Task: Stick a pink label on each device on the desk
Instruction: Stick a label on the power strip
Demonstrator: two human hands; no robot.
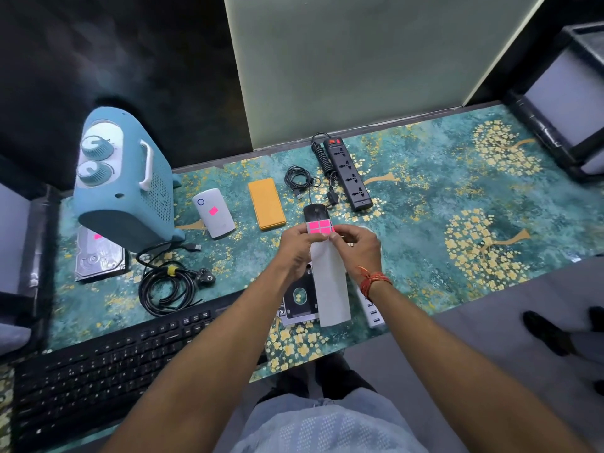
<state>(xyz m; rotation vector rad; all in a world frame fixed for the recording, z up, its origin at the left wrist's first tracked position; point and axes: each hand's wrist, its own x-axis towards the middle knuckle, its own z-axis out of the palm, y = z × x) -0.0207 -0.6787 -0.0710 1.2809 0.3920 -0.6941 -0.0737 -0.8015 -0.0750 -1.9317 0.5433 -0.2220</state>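
Both hands hold a white label sheet (pixel 330 282) above the desk's middle; its top end carries a block of pink labels (pixel 319 226). My left hand (pixel 295 246) grips the sheet's left edge. My right hand (pixel 358 245) pinches at the pink labels with thumb and forefinger. A white power bank (pixel 213 212) and a hard drive (pixel 98 256) each bear a pink label. The orange device (pixel 266 203), black mouse (pixel 314 212), black power strip (pixel 348 176), blue heater (pixel 122 178) and black keyboard (pixel 108 364) show no label.
The desk (pixel 457 197) has a teal and gold floral cover. A coiled black cable with plug (pixel 170 286) lies left of my arms, a thin cable (pixel 299 178) near the mouse. A drive caddy (pixel 299 297) and white USB strip (pixel 371 310) lie under my hands. Someone's shoe (pixel 549 331) at right.
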